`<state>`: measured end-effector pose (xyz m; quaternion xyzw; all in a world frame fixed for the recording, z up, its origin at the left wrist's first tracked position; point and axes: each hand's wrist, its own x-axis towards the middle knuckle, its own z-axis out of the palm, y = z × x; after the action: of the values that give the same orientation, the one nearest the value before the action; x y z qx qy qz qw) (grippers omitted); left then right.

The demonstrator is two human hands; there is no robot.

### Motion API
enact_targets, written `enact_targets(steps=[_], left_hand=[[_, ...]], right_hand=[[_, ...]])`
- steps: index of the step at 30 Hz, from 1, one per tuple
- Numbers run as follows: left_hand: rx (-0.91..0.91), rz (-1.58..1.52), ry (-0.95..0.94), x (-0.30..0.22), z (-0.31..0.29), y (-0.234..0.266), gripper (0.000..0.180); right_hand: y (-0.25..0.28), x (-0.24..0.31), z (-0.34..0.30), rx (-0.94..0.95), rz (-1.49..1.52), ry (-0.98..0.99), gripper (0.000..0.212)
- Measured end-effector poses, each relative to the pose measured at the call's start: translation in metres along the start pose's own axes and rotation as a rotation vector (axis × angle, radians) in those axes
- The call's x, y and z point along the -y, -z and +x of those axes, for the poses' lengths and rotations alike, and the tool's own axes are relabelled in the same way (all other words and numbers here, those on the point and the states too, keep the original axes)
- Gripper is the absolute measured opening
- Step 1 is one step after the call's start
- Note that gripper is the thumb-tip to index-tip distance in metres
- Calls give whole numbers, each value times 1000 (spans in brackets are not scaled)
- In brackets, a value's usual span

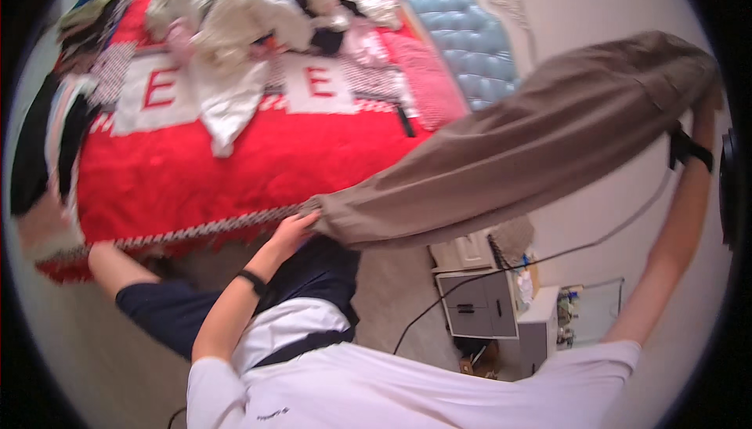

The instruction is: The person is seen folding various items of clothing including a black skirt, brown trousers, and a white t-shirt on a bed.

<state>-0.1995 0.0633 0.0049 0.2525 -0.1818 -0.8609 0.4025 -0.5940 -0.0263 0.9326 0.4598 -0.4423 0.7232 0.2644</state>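
A pair of grey-brown trousers (501, 151) stretches slantwise between my two hands, its gathered cuff low at the left and its wider end raised at the far right. Near that cuff, my left hand (296, 229) has its fingers closed on the cloth. My right hand (708, 98) is lifted high at the picture's right rim, gripping the wide end, with its fingers mostly hidden by the fabric. Black bands circle both wrists, and a dark cable runs from the right one.
A bed with a red cover (235, 182) carries a heap of mixed clothes (243, 18). Folded garments (51, 147) line its left edge. Behind stands a blue tufted headboard (454, 29). A grey-and-white cabinet (474, 304) is at lower right; the cable (540, 259) crosses before it.
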Motion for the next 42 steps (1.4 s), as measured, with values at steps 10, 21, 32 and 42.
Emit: enact_targets(steps=[10,21,32,42], left_hand=[[-315,-83,-168,-74,-37,66,46],[-601,-42,-447,-198,-145,135,45],[-888,312,-562,-332,-305,146,50],[-1000,699,-160,-313,-375,89,48]], right_hand=[[10,-11,-98,-83,160,-86,75],[-17,-145,-122,8,29,-312,91],[-9,-346,-202,482,56,-642,75],[-41,-361,-440,565,-149,-859,82]])
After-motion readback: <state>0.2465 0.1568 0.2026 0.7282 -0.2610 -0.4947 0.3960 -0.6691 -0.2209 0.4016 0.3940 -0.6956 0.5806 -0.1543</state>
